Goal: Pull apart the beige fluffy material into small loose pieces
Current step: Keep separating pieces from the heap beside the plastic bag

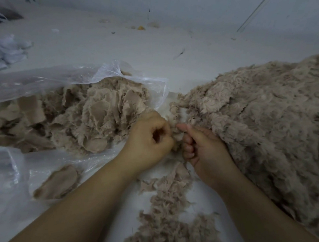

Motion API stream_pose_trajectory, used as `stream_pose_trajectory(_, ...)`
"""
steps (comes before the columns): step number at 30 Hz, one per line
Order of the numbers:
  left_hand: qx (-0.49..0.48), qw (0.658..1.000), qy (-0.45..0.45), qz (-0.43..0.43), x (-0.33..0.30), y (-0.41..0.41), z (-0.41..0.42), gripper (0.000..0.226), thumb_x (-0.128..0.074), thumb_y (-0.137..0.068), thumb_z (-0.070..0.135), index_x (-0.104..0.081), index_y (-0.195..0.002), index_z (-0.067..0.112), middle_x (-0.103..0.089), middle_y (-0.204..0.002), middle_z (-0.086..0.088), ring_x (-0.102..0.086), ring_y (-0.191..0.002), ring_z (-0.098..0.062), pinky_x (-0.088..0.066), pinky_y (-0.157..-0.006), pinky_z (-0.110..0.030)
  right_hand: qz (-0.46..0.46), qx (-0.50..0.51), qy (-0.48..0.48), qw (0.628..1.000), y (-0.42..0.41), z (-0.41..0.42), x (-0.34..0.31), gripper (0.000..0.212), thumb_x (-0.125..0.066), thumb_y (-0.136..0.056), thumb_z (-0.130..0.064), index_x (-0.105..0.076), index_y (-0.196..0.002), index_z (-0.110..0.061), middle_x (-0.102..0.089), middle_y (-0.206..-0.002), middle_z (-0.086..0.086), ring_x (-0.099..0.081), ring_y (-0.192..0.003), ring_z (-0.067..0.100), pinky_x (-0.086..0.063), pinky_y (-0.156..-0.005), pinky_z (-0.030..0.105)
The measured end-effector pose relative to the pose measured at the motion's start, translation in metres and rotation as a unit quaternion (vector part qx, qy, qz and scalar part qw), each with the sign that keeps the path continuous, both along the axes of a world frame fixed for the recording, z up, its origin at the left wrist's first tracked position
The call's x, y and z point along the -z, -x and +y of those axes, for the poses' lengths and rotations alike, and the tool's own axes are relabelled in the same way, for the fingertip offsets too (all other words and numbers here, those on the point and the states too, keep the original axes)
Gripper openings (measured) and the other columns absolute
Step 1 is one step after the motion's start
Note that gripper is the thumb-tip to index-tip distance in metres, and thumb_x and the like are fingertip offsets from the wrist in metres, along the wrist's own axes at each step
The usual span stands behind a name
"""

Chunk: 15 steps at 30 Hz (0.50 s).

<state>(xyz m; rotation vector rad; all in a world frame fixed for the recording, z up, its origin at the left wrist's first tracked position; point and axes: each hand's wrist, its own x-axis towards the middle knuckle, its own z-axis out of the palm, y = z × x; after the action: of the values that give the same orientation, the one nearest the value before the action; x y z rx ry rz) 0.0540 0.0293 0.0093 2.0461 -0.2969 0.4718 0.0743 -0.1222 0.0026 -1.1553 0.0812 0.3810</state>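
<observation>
I see the left hand (152, 138) and right hand (199, 146) both fisted on one beige tuft (175, 133) at center frame. Big fluffy heap (267, 125) at right looks loosened; compressed clumps (many) fill the plastic bag (46, 79) at left, so plenty remains.

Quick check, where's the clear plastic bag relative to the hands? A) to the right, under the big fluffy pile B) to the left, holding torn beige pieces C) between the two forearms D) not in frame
B: the clear plastic bag lies left of the left hand and right hand, with torn beige pieces in it; the big fluffy pile is on the right.
</observation>
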Motion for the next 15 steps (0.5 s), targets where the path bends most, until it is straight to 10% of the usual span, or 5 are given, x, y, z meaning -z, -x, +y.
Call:
stream_pose_trajectory(3,0.097,0.979,-0.069,0.167,-0.006,0.006,0.002,0.032,-0.078,-0.071,0.044,-0.065,-0.057,0.018,-0.057,-0.053,0.004,-0.050,-0.047,-0.013,-0.042,-0.046,-0.031,0.000,0.008,0.017,1.000,0.000,0.000,0.002,0.023,-0.049,-0.101,-0.021,-0.064,-0.110,-0.008,-0.040,-0.058,-0.005,-0.036,-0.047,0.005,-0.031,-0.040,0.017)
stream_pose_trajectory(6,0.140,0.953,-0.175,0.205,-0.008,0.009,0.000,0.019,-0.082,-0.074,0.033,-0.072,-0.065,0.020,-0.063,-0.057,0.008,-0.052,-0.048,-0.005,-0.046,-0.051,-0.028,-0.008,0.004,0.018,1.000,-0.001,-0.001,0.002,0.026,-0.047,-0.101,-0.019,-0.062,-0.115,-0.004,-0.038,-0.058,-0.005,-0.033,-0.048,0.005,-0.029,-0.041,0.017)
stream_pose_trajectory(12,0.139,0.915,0.221,0.308,-0.019,0.008,0.010,0.016,-0.068,-0.083,0.016,-0.061,-0.073,0.006,-0.061,-0.061,-0.012,-0.050,-0.043,-0.018,-0.039,-0.042,-0.022,-0.070,-0.068,0.037,0.994,0.004,-0.005,-0.001,0.037,-0.058,-0.095,-0.026,-0.064,-0.110,0.007,-0.066,-0.087,0.028,-0.064,-0.073,0.038,-0.056,-0.062,0.038)
stream_pose_trajectory(15,0.170,0.899,0.245,0.322,-0.023,0.011,0.009,0.020,-0.060,-0.089,0.020,-0.057,-0.074,0.006,-0.063,-0.063,-0.019,-0.052,-0.039,-0.022,-0.038,-0.041,-0.022,-0.104,-0.115,0.012,0.988,0.008,-0.005,-0.006,0.046,-0.061,-0.093,-0.032,-0.062,-0.093,0.015,-0.062,-0.085,0.037,-0.059,-0.080,0.057,-0.051,-0.081,0.059)
